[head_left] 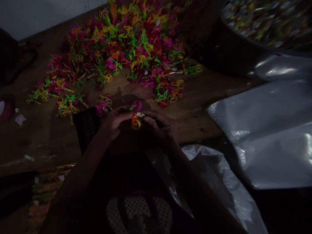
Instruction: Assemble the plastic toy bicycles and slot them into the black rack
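Close in front of my body, both hands meet over the wooden table. My left hand (115, 123) pinches small plastic toy bicycles, with an orange-and-yellow toy bicycle (136, 122) hanging below the fingers and a pink-and-green toy bicycle (136, 105) sticking out above. A slim printed tube (140, 114) lies between the hands. The thumb and fingers of my right hand (162, 125) are closed on its right end. Dim light hides how the tube and the toys join. Just left of my left hand rests a pink-and-yellow toy bicycle (103, 104).
A large heap of bright toy bicycles (131, 42) covers the back of the table (195, 100). Small bunches (68, 105) lie at left beside a black woven object (87, 125). Clear plastic bags (273, 130) spread at right, below a dark tub (234, 48) of colourful small pieces.
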Demonstrator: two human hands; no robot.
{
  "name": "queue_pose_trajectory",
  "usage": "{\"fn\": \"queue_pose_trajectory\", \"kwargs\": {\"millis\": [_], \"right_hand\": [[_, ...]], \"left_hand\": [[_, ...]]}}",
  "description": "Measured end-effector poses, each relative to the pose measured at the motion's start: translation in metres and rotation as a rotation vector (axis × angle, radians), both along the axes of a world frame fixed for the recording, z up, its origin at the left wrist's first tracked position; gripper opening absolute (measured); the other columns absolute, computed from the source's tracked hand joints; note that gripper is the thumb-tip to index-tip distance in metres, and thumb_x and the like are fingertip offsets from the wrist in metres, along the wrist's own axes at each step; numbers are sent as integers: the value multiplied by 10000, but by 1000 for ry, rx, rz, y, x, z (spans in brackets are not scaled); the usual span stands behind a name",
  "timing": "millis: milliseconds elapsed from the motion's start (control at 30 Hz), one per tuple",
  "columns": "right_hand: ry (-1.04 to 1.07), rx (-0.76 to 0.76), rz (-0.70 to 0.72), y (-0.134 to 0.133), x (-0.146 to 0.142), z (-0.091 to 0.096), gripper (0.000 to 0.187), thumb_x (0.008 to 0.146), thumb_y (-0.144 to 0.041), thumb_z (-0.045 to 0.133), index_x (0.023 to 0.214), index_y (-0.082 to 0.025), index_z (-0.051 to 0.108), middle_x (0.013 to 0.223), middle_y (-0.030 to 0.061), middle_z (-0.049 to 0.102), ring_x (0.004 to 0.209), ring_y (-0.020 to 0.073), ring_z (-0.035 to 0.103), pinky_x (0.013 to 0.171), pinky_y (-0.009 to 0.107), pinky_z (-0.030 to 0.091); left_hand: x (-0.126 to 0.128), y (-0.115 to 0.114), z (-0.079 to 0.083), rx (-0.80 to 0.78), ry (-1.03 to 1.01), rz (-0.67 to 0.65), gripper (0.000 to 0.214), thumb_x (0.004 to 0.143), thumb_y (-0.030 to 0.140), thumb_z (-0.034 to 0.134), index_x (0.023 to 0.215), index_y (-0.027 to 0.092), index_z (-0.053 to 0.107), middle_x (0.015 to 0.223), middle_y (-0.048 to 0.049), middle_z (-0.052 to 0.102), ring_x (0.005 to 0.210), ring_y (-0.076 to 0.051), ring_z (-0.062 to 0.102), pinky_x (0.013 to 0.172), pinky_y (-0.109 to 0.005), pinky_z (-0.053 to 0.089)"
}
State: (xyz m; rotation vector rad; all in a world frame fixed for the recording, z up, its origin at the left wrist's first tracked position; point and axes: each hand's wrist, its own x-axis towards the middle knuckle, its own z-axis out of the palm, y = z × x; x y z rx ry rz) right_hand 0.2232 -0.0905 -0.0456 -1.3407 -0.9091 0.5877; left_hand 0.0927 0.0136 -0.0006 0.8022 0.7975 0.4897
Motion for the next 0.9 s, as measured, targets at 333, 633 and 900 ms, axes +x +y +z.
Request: {"fn": "queue_pose_trajectory", "kwargs": {"millis": [333, 633, 900], "right_hand": [[-81, -46, 160, -6, 16, -3, 187, 895, -407, 672, 980, -292, 793, 984, 2, 800, 929, 231, 749, 868, 409, 592], [-223, -92, 213, -11, 18, 11, 180, 898, -365, 626, 927, -300, 792, 957, -11, 796, 925, 237, 746, 846, 397, 600], [-411, -62, 281, -6, 15, 13, 230, 939, -352, 548, 1004, -304, 763, 978, 6, 791, 915, 223, 737, 834, 373, 601]], "left_hand": [[2, -1, 4, 109, 101, -22, 260, 586, 117, 817, 809, 154, 688, 777, 14, 705, 763, -140, 670, 839, -306, 507], [1, -5, 3, 297, 259, -1, 261, 583, 202, 876, 746, 159, 676, 771, 19, 702, 734, -140, 650, 764, -291, 502], [-4, -7, -3, 248, 337, 8, 382, 508, 330, 941, 785, 175, 729, 824, -20, 743, 811, -182, 678, 762, -291, 515]]}}
